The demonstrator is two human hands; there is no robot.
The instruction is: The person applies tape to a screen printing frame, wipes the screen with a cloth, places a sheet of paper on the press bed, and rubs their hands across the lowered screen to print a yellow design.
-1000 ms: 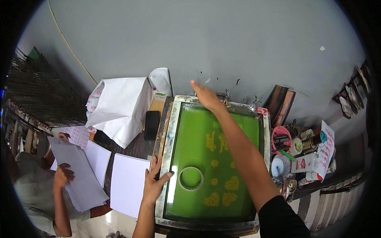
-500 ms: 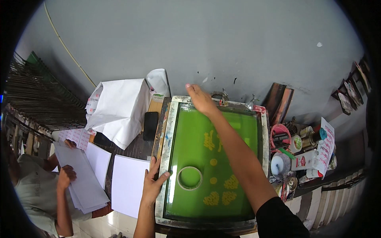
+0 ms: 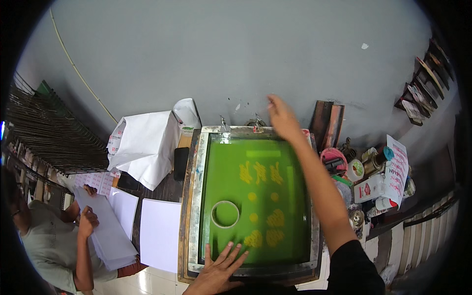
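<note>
A screen-printing frame (image 3: 195, 216) with green mesh (image 3: 226, 162) lies in front of me. Yellowish script-like marks and round dots show in the mesh. On its left half rests a thin pale ring (image 3: 225, 226), like a tape roll core. My left hand (image 3: 220, 268) lies flat with spread fingers over the frame's near left edge, the fingertips on the mesh. Over the far right corner is my right hand (image 3: 285, 120), apparently holding nothing; its fingers are mostly hidden behind its back. Two metal clamps (image 3: 256, 123) stand along the frame's far edge.
On the left, another person's hands (image 3: 87, 220) hold a sheaf of white sheets (image 3: 110, 236). White paper (image 3: 160, 231), a black phone (image 3: 181, 163) and a white-wrapped bundle (image 3: 147, 142) lie nearby. Squeegee-like boards (image 3: 327, 125) lean on the wall; cans and tubs (image 3: 355, 169) crowd the right.
My left hand has gone from the frame's left side to its near edge. My right arm has swung right, uncovering more of the mesh. The view has shifted, and the frame appears straighter.
</note>
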